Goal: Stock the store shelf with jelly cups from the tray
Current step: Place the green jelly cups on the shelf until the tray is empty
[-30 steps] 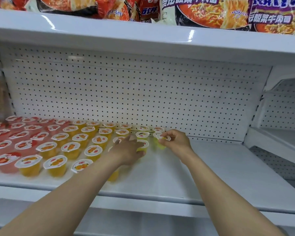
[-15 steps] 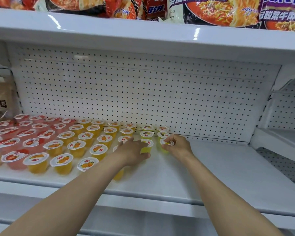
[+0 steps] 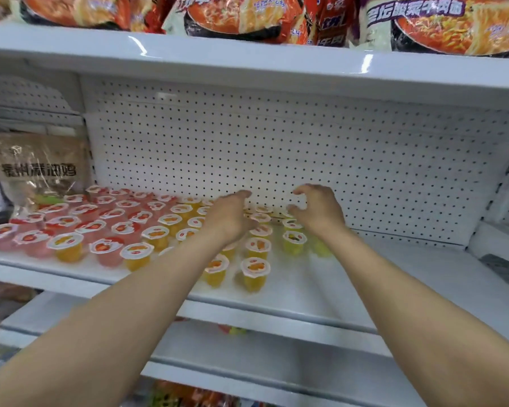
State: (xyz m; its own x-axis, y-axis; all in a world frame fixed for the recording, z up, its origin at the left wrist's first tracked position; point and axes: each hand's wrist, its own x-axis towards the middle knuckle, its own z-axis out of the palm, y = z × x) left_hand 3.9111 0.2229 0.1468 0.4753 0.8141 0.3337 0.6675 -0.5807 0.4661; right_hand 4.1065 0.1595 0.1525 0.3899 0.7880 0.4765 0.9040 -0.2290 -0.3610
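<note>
Standing in rows on the white shelf (image 3: 350, 292), jelly cups (image 3: 254, 270) fill its left half. My left hand (image 3: 229, 220) and right hand (image 3: 318, 211) hover above the back rows, fingers loosely curled, holding nothing.

The left hand (image 3: 228, 220) and its forearm cover several jelly cups (image 3: 254, 270) in the rows behind, and motion blur smears both hands. The noodle packets (image 3: 238, 16) overhead are cut off by the top edge, and the goods on the lower shelf (image 3: 232, 330) are too blurred to identify.
</note>
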